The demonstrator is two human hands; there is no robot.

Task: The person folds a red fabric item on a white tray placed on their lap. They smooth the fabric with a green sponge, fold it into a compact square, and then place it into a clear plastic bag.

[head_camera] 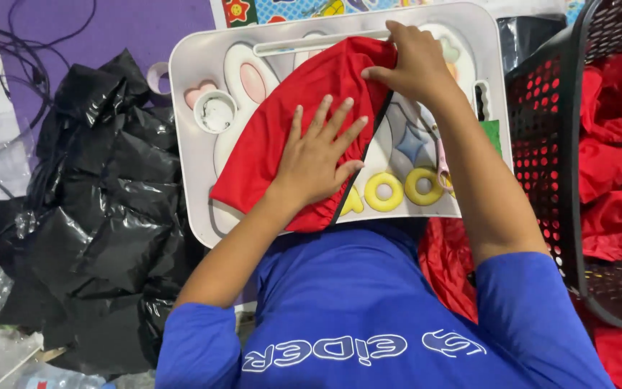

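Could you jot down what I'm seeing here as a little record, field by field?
Surface: white lap tray with cartoon shapes
Item: red cloth lying across the tray
Left hand: pressed flat on the cloth, fingers spread
Right hand: pinching the cloth's upper edge
Left side: pile of black plastic bags
Right side: black perforated basket holding more red fabric

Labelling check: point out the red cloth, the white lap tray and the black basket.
red cloth (268,137): head view, flat left part.
white lap tray (188,86): head view, bare left rim.
black basket (541,137): head view, perforated left wall.
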